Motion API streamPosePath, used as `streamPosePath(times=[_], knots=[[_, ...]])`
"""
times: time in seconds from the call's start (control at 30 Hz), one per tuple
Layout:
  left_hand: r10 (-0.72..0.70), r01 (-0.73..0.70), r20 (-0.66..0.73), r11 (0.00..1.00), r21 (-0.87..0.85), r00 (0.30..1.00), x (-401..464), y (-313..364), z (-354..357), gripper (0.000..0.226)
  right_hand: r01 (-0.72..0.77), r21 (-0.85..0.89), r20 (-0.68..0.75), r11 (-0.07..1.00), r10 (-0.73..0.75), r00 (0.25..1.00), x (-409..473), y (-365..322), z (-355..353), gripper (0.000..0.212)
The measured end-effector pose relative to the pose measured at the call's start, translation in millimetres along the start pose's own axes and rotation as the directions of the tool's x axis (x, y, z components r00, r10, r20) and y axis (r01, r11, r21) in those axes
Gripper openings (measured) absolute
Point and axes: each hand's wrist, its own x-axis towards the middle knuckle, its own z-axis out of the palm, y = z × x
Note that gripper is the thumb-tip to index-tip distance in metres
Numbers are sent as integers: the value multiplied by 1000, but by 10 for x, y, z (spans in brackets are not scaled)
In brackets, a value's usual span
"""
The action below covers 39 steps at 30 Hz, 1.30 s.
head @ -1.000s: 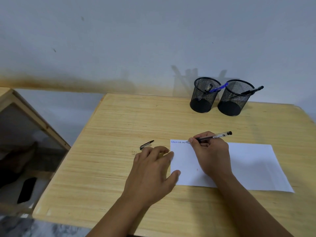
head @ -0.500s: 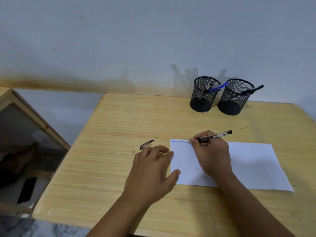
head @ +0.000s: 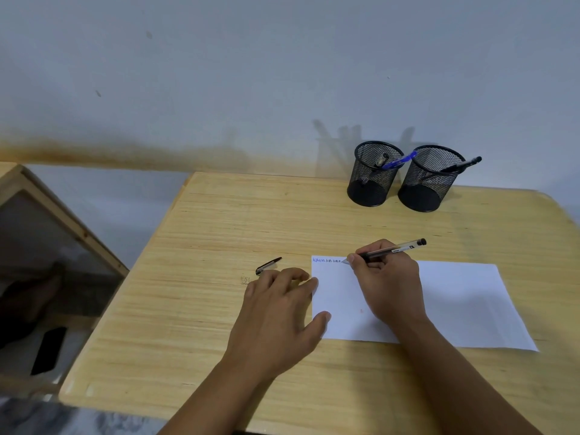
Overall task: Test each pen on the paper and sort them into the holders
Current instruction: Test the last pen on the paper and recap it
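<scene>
Head view: right hand (head: 387, 285), fingers pinched on the pen (head: 390, 250), tip at the paper (head: 455, 304) top-left, mid-frame. Left hand (head: 279, 315) flat, holding nothing, pinning the paper's edge. Risk: sheet slides if it lifts; loose cap (head: 268, 265) may roll. Holders (head: 373, 175) upper right. Wooden counter (head: 219, 233), bare grey wall.

The person's two forearms are bare up to the lower edge of the picture, with no sleeve on them. The left hand (head: 276, 312) and the right hand (head: 389, 287) are bare too, without glove, ring, watch or bracelet. The nails are short.
</scene>
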Motion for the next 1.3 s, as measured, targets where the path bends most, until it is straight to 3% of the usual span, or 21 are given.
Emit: streamPosePath(times=[1.3], knots=[[0,-1,-12,1000,-20,1000,-2,-17,27,52,-67,67,27,996,65,997,-17,-40,-27,9]])
